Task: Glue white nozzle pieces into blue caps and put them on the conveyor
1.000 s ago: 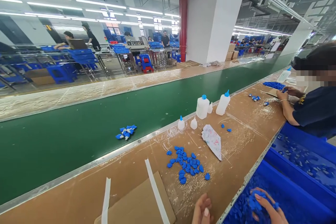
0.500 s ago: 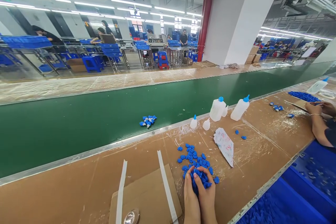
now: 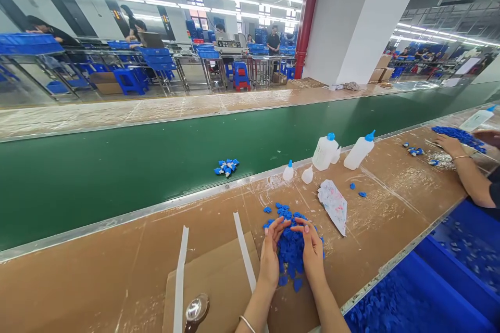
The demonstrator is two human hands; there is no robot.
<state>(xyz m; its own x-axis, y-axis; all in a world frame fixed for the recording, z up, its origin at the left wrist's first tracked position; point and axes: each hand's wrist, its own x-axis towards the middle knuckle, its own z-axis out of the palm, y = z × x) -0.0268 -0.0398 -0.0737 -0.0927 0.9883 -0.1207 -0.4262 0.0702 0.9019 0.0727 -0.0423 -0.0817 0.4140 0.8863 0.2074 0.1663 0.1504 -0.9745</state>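
Observation:
A heap of small blue pieces [image 3: 291,252] lies on the brown tabletop, a few of them loose at its near edge. My left hand [image 3: 270,252] curves along the heap's left side, its fingers apart. Along the right side my right hand [image 3: 312,250] is cupped the same way, fingers spread. Both hands touch or almost touch the pieces, and neither grips any that I can see. Left of the heap lies a cardboard sheet [image 3: 219,281] with white tape strips [image 3: 245,252] and a round shiny object [image 3: 197,308] on it.
White bottles with blue caps [image 3: 323,153] stand along the belt edge. A stained cloth or paper [image 3: 333,208] lies to the right. Blue-and-white pieces [image 3: 227,167] sit on the green conveyor [image 3: 136,166]. A co-worker's arm [image 3: 463,158] reaches in at right, above blue bins [image 3: 425,276].
My hands have parted from their cupped hold, and the blue pieces they held now lie in the heap. The co-worker's hands have moved apart. The view has shifted slightly.

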